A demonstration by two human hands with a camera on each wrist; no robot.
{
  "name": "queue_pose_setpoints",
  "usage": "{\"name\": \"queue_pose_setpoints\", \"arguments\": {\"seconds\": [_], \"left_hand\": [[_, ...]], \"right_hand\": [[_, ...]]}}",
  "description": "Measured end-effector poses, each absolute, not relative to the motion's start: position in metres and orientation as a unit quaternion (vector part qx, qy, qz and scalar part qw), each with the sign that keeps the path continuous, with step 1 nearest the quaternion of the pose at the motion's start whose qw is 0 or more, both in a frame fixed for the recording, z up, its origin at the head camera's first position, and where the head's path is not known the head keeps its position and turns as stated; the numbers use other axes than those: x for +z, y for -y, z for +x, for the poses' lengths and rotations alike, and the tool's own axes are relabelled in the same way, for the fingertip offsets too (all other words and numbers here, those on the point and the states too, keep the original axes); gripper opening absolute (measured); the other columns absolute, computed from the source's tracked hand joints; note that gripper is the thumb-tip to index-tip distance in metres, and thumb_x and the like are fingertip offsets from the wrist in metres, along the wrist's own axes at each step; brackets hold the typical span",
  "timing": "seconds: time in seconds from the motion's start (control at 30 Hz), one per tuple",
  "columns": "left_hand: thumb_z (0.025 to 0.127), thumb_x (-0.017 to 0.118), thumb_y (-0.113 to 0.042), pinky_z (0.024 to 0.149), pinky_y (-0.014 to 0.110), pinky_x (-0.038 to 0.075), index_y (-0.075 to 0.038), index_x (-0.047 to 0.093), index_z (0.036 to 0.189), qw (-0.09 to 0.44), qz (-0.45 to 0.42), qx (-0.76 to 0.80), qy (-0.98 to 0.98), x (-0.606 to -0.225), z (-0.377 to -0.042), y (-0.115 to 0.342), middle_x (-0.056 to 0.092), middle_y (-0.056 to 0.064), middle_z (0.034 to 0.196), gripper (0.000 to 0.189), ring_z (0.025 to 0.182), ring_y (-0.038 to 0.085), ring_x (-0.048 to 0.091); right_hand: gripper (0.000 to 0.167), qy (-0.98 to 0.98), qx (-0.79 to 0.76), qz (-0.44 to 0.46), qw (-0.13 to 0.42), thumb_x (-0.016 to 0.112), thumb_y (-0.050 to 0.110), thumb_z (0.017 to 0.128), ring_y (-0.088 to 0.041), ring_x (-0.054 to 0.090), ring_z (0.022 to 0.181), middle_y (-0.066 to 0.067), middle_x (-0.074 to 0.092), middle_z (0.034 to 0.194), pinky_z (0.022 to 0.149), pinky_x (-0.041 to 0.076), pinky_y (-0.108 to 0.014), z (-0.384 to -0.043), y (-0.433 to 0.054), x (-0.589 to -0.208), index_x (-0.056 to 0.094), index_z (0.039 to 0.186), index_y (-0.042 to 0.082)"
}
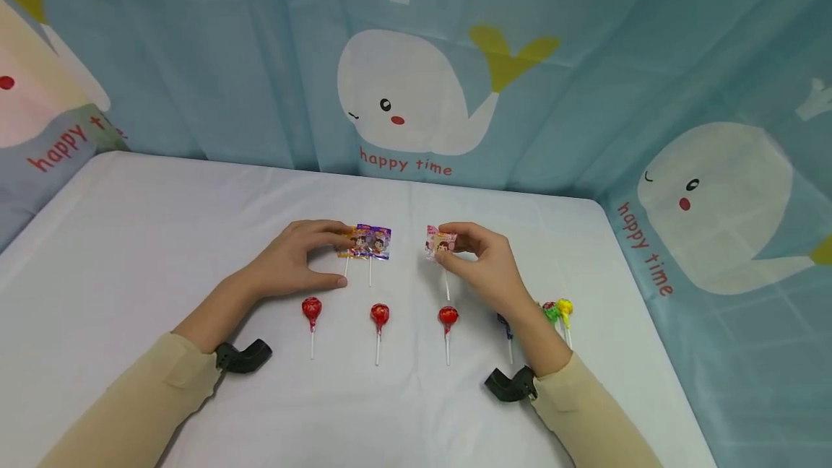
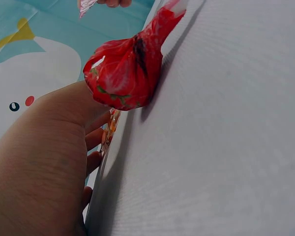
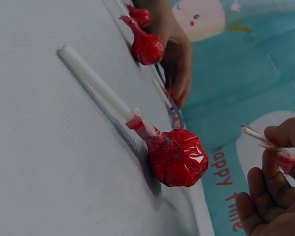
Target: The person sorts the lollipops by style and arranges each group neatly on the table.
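My right hand (image 1: 484,258) pinches a pink flat-wrapped lollipop (image 1: 442,242) between thumb and fingers, its white stick pointing down. In the right wrist view this lollipop (image 3: 286,160) is held above the table. My left hand (image 1: 292,258) reaches over the table, its fingertips touching an orange flat-wrapped lollipop (image 1: 344,254) that they partly cover. Overlapping that one lies a purple flat-wrapped lollipop (image 1: 379,243). In the left wrist view the fingers lie loosely extended, thumb apart, at the orange wrapper (image 2: 110,129).
Nearer me lie three red ball lollipops in a row: left (image 1: 312,307), middle (image 1: 380,315), right (image 1: 448,316). Beside my right forearm are a dark blue lollipop (image 1: 505,325), a green one (image 1: 551,311) and a yellow one (image 1: 565,308). A whale-print curtain (image 1: 260,56) borders the white table (image 1: 195,201).
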State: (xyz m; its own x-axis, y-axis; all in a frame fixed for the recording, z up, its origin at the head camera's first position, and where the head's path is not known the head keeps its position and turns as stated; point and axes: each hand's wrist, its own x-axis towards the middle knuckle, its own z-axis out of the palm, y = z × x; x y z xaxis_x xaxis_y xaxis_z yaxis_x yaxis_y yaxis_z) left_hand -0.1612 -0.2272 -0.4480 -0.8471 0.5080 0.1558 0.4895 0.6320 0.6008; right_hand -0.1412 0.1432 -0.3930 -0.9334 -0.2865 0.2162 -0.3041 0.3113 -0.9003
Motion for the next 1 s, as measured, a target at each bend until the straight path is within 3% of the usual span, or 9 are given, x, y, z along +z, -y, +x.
{"name": "queue_pose_setpoints", "arguments": {"seconds": [0.6, 1.0], "left_hand": [[0.084, 0.094, -0.043, 0.123, 0.067, 0.028, -0.024, 0.076, 0.139, 0.007, 0.272, 0.326, -0.906, -0.446, -0.16, 0.227, 0.058, 0.002, 0.157, 0.061, 0.151, 0.035, 0.044], [0.083, 0.094, -0.045, 0.124, 0.068, 0.027, -0.025, 0.076, 0.139, 0.007, 0.277, 0.324, -0.904, -0.446, -0.161, 0.225, 0.059, 0.002, 0.157, 0.062, 0.151, 0.034, 0.044]], "right_hand": [[0.033, 0.802, 0.575, 0.158, -0.021, 0.084, 0.017, 0.098, -0.026, 0.065, 0.095, -0.007, 0.068, 0.097, 0.085, 0.056, -0.028, -0.157, -0.117, -0.393, 0.079, 0.13, 0.013], [0.03, 0.803, 0.571, 0.163, -0.053, 0.083, 0.019, 0.099, -0.025, 0.062, 0.09, -0.008, 0.066, 0.093, 0.073, 0.051, -0.031, -0.168, -0.098, -0.392, 0.078, 0.128, 0.015]]}}
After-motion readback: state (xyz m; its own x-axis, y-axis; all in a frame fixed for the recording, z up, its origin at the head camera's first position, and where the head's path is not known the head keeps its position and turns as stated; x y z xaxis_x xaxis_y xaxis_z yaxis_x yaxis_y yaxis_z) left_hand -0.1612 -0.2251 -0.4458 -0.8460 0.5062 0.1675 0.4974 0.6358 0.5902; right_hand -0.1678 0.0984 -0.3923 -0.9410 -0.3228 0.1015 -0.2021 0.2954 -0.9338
